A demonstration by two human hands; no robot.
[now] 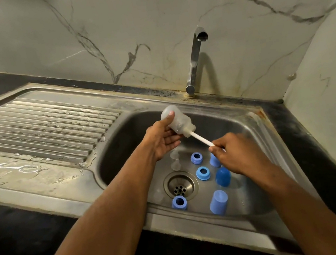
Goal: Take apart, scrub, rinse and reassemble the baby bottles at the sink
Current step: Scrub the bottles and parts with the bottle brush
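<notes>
Marble-veined wall tiles back a stainless steel sink [248, 115] set in a dark tabletop [14, 226]. Left hand [162, 138] is raised over the basin, thumb and fingers curled around a clear, soapy plastic baby bottle [176, 120] held tilted, base up and away, mouth pointing down toward the right hand. Right hand [235, 152] pinches the near end of a white plastic bottle-brush handle [201, 138]; the handle runs up-left into the bottle mouth, and the brush head inside is hidden by suds.

Below the left hand, on the basin floor, lie two clear silicone teats [175, 160], faint and hard to separate. Between the hands and lower, two blue plastic collar rings [200, 166] sit one nearer than the other, openings up. Under the right hand's fingers a blue cap [214, 161] is partly hidden; just nearer, a darker blue domed cap [223, 177]; nearer again, a pale blue cap [218, 202]. A third blue ring [179, 202] rests at the near edge of the round metal drain strainer [180, 186].

Beyond both hands stands a chrome tap [195, 57], no water running. Left of the left hand, the ribbed draining board [38, 125] is wet, with pooled water.
</notes>
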